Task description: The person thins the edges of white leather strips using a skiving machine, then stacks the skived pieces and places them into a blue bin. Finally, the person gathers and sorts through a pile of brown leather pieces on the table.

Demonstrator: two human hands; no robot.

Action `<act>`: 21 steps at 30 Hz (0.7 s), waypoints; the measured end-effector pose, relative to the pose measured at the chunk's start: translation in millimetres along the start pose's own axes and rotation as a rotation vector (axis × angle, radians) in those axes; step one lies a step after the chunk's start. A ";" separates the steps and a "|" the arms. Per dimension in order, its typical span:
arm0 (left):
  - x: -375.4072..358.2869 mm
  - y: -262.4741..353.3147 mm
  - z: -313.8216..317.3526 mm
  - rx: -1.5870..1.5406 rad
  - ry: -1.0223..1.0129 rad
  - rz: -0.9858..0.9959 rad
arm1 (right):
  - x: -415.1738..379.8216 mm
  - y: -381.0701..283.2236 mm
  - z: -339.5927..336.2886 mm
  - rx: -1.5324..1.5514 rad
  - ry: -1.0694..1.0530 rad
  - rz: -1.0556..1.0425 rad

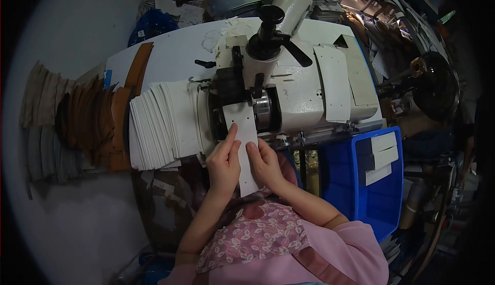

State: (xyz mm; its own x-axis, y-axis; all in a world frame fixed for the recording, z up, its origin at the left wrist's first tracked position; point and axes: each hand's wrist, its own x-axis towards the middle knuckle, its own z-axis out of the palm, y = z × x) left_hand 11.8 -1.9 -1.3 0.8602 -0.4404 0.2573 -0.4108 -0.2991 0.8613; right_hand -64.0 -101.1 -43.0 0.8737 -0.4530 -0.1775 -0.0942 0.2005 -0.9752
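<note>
A long white strip [242, 153] with small holes lies between my hands, its far end at the metal roller [263, 110] of the white machine [299, 91]. My left hand [225, 164] holds the strip's left edge, with the index finger stretched along its top. On the right edge, my right hand [264, 165] grips the strip with the thumb on top; its other fingertips are partly hidden. The strip's near end hangs down toward the apron.
Left of the machine stands a fanned stack of white pieces [160, 122], with brown pieces [87, 112] beyond it. One white piece [332, 84] lies on the machine's right. A blue crate [379, 197] is at the right. A black lever [296, 53] juts above the roller.
</note>
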 end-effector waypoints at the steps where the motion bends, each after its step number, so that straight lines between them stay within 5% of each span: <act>1: 1.3 0.9 -0.2 0.008 -0.014 0.003 | -0.8 -3.0 1.6 0.022 0.014 -0.022; 18: 14.3 20.3 28.5 -0.133 -0.153 0.075 | -10.4 -10.2 -30.2 0.030 0.218 -0.184; 21: 17.3 17.9 15.7 -0.135 -0.062 0.084 | -7.0 -29.5 -51.3 0.014 0.381 -0.212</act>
State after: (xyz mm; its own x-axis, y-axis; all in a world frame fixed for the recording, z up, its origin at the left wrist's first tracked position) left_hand 14.5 -28.2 11.6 0.8025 -0.5118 0.3068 -0.4323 -0.1441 0.8902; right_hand -91.8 -148.4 -19.8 0.6345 -0.7728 -0.0117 0.0775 0.0787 -0.9939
